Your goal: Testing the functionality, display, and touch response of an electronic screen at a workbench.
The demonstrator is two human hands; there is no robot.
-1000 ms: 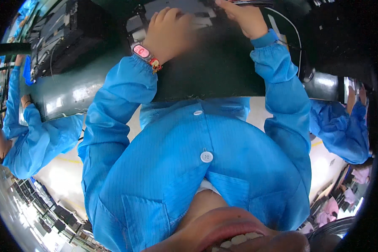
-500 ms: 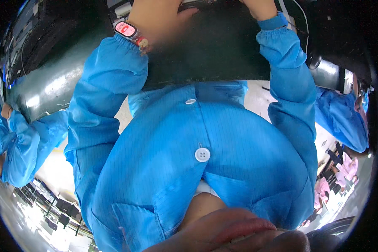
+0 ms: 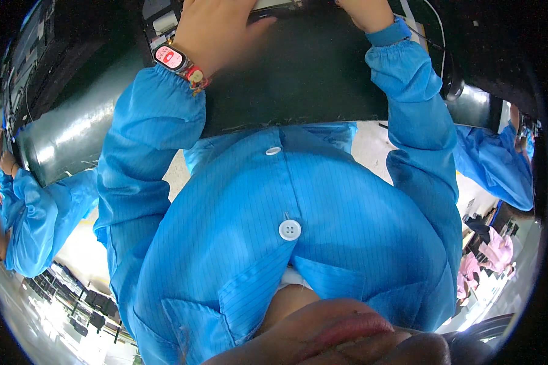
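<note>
My left hand [image 3: 216, 30] lies at the top edge on a black mat [image 3: 310, 79], with a pink watch [image 3: 169, 56] on its wrist. Its fingertips run out of the picture beside a thin pale-edged flat item [image 3: 274, 6] that is barely in view. My right hand [image 3: 362, 11] is mostly cut off by the top edge, and only its heel and blue cuff show. I cannot make out what either hand holds. My blue buttoned coat [image 3: 286, 231] fills the middle of the view.
A grey rounded bench edge [image 3: 73, 134] runs left of the mat. A dark cable and mouse-like shape [image 3: 450, 79] lie at the right. A co-worker's blue sleeve [image 3: 36, 213] is at far left, and another co-worker's sleeve [image 3: 493, 158] at far right.
Both hands have slid toward the top edge of the picture and are cut off more. My coat now fills more of the view.
</note>
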